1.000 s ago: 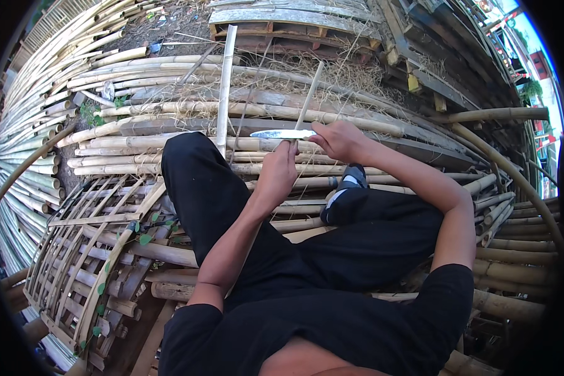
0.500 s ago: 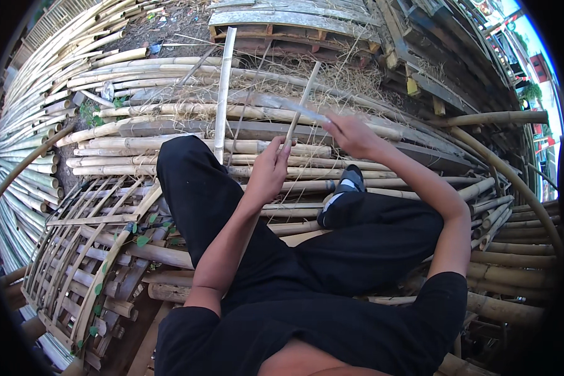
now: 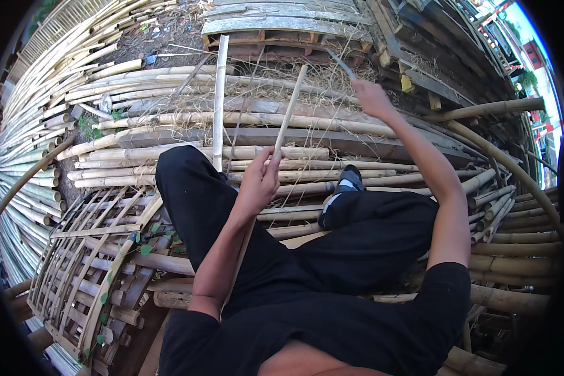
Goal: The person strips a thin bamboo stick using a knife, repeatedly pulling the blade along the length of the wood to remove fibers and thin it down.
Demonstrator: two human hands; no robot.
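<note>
I sit on a pile of bamboo poles in black clothes. My left hand (image 3: pixel 259 180) grips a thin split bamboo strip (image 3: pixel 290 113) that slants up and away from my knee. My right hand (image 3: pixel 371 98) is stretched far out and raised, closed on the handle of a knife (image 3: pixel 343 64) whose blade points up and to the left, clear of the strip. A second pale bamboo slat (image 3: pixel 219 100) stands nearly upright against my left leg (image 3: pixel 188 194).
Long bamboo poles (image 3: pixel 188 119) lie crosswise in front of me and fan out at the left (image 3: pixel 31 113). A woven bamboo lattice frame (image 3: pixel 88 263) sits at my lower left. Weathered planks (image 3: pixel 282 22) and dry straw lie beyond. My shoe (image 3: pixel 344 185) rests on the poles.
My right hand has swung the knife from the strip near my left hand up and away to the far right. The left hand keeps hold of the strip.
</note>
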